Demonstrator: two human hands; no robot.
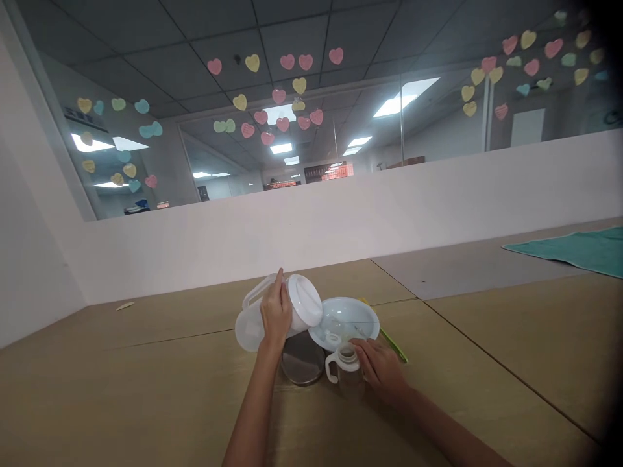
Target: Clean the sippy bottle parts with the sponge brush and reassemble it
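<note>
1. Nearest the camera, the left forearm and right forearm reach over the table.
2. The left hand is clamped around the translucent pitcher, near its white lid — likely to bear its weight close to the top, since the handle goes unused. The pitcher leans, lid end towards the bowl; what it contains, I cannot tell.
3. The right hand has its grip closed on the small clear jar at the collar, seemingly to steady it. That jar stands upright and open-mouthed in front of the bowl, its white handle facing left; its contents are unclear.
4. Behind it, the white bowl holds a white ring-shaped piece and something clear — water or plastic, I cannot tell.
5. Below the pitcher lies a dark round disc; a green stick lies beside the bowl.
</note>
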